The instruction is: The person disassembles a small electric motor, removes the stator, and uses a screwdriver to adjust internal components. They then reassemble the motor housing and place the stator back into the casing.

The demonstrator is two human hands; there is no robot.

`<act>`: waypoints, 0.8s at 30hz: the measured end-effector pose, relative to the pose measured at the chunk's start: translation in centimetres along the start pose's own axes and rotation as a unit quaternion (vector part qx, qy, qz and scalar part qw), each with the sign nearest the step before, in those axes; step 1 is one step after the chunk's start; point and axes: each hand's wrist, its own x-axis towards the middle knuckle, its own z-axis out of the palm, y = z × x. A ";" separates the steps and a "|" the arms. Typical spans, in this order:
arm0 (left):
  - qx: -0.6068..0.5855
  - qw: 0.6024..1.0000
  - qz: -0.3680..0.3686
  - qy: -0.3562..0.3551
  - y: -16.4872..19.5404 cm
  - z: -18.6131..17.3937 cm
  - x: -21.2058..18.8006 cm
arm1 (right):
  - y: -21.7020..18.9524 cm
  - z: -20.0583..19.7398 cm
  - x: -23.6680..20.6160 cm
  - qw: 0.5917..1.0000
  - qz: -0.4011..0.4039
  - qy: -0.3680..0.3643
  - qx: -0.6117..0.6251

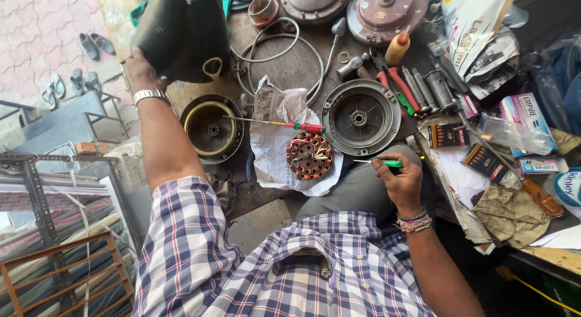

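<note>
A: From the head view, why is the left hand (140,67) stretched out so far?
B: Its grip is on the lower edge of the black housing (181,32) at the far side of the tabletop (290,69), seemingly steadying it; whether the fingers clench fully, I cannot tell.
A: And the right hand (402,182)?
B: Its grip is clenched on a green-handled screwdriver (382,163), tip aimed at the copper-wound stator (309,155).
A: How does that look?
B: Round, reddish coils, lying on crumpled paper (284,141) between two open round motor covers (361,118).
</note>
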 end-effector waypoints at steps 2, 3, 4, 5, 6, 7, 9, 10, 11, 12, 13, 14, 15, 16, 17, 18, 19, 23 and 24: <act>0.064 0.994 -0.065 -0.065 -0.5 -0.3 -0.4 | -0.4 0.2 0.1 0.999 -0.010 0.001 -0.031; 0.043 0.994 -0.078 -0.070 -0.9 -0.5 -0.6 | -0.6 0.3 0.1 0.999 -0.009 0.008 -0.035; 0.023 0.993 -0.092 -0.076 -1.5 -0.8 -1.1 | -0.6 0.4 0.1 0.999 -0.008 0.016 -0.039; 0.004 0.991 -0.108 -0.083 -2.2 -1.2 -1.6 | -0.7 0.5 0.0 0.999 -0.007 0.018 -0.031; -0.016 0.988 -0.127 -0.087 -3.0 -1.5 -2.0 | -0.7 0.5 0.0 1.000 -0.004 0.019 -0.024; -0.036 0.985 -0.148 -0.087 -3.6 -1.9 -2.2 | -0.8 0.4 -0.2 1.000 0.003 0.017 -0.019; -0.030 0.976 -0.187 -0.102 -3.6 -2.4 -1.8 | -0.8 0.2 -0.1 1.000 -0.004 0.006 -0.023; -0.028 0.972 -0.206 -0.107 -3.7 -2.7 -1.8 | -0.8 0.2 -0.1 1.000 -0.008 -0.002 -0.024; -0.075 0.975 -0.177 -0.110 -3.7 -2.8 -1.7 | -0.8 0.2 -0.1 1.000 -0.005 -0.005 -0.030; -0.122 0.975 -0.147 -0.116 -3.9 -2.5 -1.5 | -0.9 0.1 0.1 0.999 -0.005 -0.004 -0.036; -0.168 0.971 -0.117 -0.124 -3.9 -2.2 -1.3 | -1.0 0.2 0.2 0.999 -0.005 -0.002 -0.042; -0.134 0.974 -0.127 -0.132 -4.1 -2.1 -1.4 | -1.1 0.3 0.2 0.999 -0.007 0.005 -0.049; -0.108 0.975 -0.137 -0.134 -4.2 -2.0 -1.4 | -1.2 0.3 0.0 0.998 -0.009 0.011 -0.054; -0.091 0.976 -0.147 -0.133 -4.4 -1.9 -1.4 | -1.3 0.6 0.1 0.998 -0.011 0.017 -0.057; -0.083 0.976 -0.155 -0.129 -4.7 -1.9 -1.5 | -1.4 0.8 0.2 0.997 -0.016 0.023 -0.068; -0.077 0.976 -0.162 -0.124 -4.8 -1.9 -1.4 | -1.5 0.8 0.2 0.996 -0.016 0.027 -0.081; -0.071 0.976 -0.169 -0.118 -5.1 -1.9 -1.3 | -1.6 0.8 0.1 0.995 -0.013 0.028 -0.097; -0.039 0.983 -0.162 -0.074 -4.8 -1.8 -0.6 | -1.7 0.7 0.3 0.995 -0.034 0.024 -0.086; -0.009 0.986 -0.158 -0.056 -4.5 -1.6 -0.7 | -1.7 0.7 0.2 0.996 -0.037 0.026 -0.074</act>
